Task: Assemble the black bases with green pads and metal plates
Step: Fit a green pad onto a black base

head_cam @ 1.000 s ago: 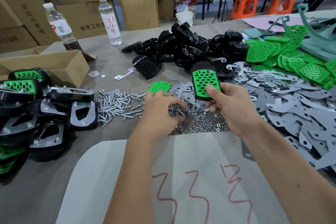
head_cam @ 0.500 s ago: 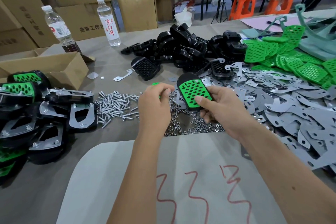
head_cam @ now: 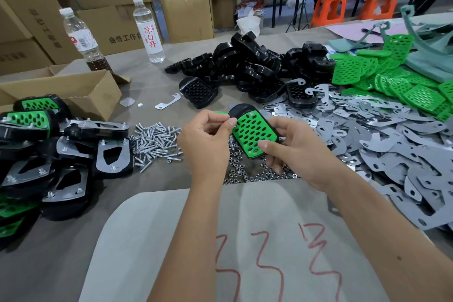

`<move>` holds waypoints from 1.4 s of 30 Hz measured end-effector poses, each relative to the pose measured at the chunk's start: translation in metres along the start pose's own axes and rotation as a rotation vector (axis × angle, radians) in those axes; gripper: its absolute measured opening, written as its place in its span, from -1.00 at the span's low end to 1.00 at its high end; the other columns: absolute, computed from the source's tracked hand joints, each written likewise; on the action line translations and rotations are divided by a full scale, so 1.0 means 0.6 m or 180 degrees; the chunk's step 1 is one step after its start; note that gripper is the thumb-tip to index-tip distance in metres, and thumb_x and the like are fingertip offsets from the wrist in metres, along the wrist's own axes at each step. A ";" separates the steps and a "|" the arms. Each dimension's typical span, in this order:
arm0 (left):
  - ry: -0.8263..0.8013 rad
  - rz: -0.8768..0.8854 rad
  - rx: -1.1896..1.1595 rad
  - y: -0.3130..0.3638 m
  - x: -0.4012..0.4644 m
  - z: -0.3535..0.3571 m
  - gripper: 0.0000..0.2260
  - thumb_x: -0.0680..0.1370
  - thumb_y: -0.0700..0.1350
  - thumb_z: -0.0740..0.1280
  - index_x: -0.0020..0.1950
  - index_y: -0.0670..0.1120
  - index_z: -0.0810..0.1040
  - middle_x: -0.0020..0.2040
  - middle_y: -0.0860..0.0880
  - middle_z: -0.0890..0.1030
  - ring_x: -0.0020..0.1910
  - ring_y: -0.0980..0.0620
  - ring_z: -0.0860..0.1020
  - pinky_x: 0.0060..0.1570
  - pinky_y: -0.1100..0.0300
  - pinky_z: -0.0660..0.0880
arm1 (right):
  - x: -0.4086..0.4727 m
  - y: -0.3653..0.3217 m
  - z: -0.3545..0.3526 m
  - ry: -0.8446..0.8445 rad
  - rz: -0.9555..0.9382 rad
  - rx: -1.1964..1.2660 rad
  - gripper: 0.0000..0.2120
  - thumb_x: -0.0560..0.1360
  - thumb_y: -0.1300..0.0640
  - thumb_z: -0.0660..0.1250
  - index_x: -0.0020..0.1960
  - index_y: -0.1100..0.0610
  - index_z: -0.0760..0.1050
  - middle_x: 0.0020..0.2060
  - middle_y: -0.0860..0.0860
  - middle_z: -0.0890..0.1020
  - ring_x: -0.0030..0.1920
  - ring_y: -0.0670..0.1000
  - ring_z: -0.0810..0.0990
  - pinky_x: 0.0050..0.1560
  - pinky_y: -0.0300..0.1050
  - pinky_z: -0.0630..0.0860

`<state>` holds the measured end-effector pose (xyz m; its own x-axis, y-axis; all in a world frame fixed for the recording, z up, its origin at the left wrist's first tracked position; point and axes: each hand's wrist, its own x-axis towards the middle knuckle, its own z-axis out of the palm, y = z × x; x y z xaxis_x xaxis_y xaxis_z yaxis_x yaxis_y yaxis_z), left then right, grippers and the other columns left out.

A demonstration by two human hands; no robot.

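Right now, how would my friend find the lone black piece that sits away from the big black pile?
Start at the heap of black plastic bases mid-table. Just in front of its left edge lies one black base with a honeycomb grid face, on bare table. Unlike its neighbours, it lies alone, grid up.

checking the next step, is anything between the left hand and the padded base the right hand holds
Nothing visible. The left hand is right beside the padded base, its pinched fingers at the green pad's upper left edge; the right hand grips the base from below.
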<state>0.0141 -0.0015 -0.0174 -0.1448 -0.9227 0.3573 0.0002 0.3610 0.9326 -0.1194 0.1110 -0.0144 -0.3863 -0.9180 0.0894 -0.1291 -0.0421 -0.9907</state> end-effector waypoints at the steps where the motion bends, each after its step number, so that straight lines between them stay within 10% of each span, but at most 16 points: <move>1: -0.0008 0.0000 0.0001 0.001 0.000 0.000 -0.88 0.48 -0.27 0.56 -0.16 -0.11 0.66 -0.22 -0.04 0.72 -0.23 -0.01 0.71 -0.10 -0.04 0.67 | 0.000 0.000 -0.001 0.0001 -0.0013 -0.0003 -0.77 0.61 0.37 0.36 0.24 0.22 0.55 -0.03 0.20 0.67 -0.40 0.05 0.55 -0.48 -0.16 0.50; 9: -0.0187 0.0857 0.0983 0.003 -0.012 0.007 -0.88 0.47 -0.23 0.53 -0.21 -0.12 0.62 -0.29 0.04 0.64 -0.25 -0.07 0.61 -0.16 -0.09 0.56 | -0.001 0.001 -0.003 0.0049 -0.0071 0.0043 -0.79 0.60 0.38 0.37 0.20 0.19 0.58 -0.07 0.17 0.67 -0.42 0.06 0.56 -0.51 -0.14 0.51; 17: 0.0016 0.0251 0.0200 0.003 -0.009 0.012 -0.85 0.50 -0.13 0.55 -0.23 0.00 0.65 -0.16 0.03 0.68 -0.17 0.11 0.61 -0.08 0.19 0.51 | 0.000 0.001 -0.002 0.0132 -0.0133 0.0281 -0.77 0.60 0.40 0.35 0.22 0.20 0.57 -0.14 0.05 0.69 -0.40 0.06 0.55 -0.51 -0.14 0.52; 20: -0.0024 -0.0197 -0.0366 0.006 -0.006 0.016 -0.81 0.53 -0.11 0.54 -0.26 0.07 0.67 -0.08 -0.10 0.67 -0.03 0.01 0.64 0.09 0.00 0.58 | 0.000 0.000 -0.005 0.0126 -0.0117 0.0305 -0.76 0.61 0.41 0.34 0.22 0.20 0.57 -0.13 0.02 0.70 -0.36 0.09 0.54 -0.49 -0.15 0.52; 24: -0.0013 -0.0973 -0.1100 0.009 -0.003 0.013 -0.73 0.48 -0.09 0.60 0.14 0.06 0.66 0.03 -0.12 0.68 -0.04 -0.05 0.68 -0.01 0.01 0.65 | -0.003 -0.004 -0.003 0.0059 -0.0196 0.0547 -0.75 0.60 0.41 0.33 0.23 0.21 0.56 -0.10 0.07 0.70 -0.38 0.06 0.54 -0.50 -0.20 0.50; 28: -0.0496 -0.1465 -0.1238 0.014 -0.005 0.014 -0.79 0.51 -0.03 0.56 0.05 -0.11 0.67 -0.14 -0.08 0.74 -0.23 -0.03 0.71 -0.23 0.11 0.65 | -0.005 -0.008 -0.013 0.0041 -0.0180 0.0598 -0.75 0.61 0.40 0.33 0.25 0.21 0.56 -0.10 0.10 0.69 -0.41 0.03 0.54 -0.51 -0.23 0.48; 35: -0.0395 -0.1516 -0.1111 0.005 -0.003 0.013 -0.82 0.54 -0.12 0.54 -0.03 -0.17 0.59 -0.01 -0.34 0.70 -0.22 -0.14 0.67 -0.33 0.11 0.63 | -0.004 -0.007 -0.006 -0.0042 -0.0158 0.0472 -0.74 0.61 0.38 0.33 0.27 0.21 0.57 -0.02 0.14 0.69 -0.37 0.08 0.52 -0.52 -0.19 0.48; 42: -0.0346 -0.1387 -0.1185 0.005 0.000 0.018 -0.98 0.61 -0.25 0.43 -0.02 -0.19 0.64 -0.30 0.02 0.70 -0.37 0.10 0.65 -0.33 0.14 0.64 | -0.001 -0.003 -0.006 0.0074 -0.0177 0.0391 -0.71 0.59 0.39 0.36 0.28 0.18 0.57 0.01 0.14 0.70 -0.34 0.10 0.53 -0.50 -0.19 0.47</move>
<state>0.0034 0.0010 -0.0153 -0.3102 -0.9492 -0.0526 0.2629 -0.1389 0.9548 -0.1221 0.1130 -0.0124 -0.4028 -0.9036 0.1455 -0.0386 -0.1421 -0.9891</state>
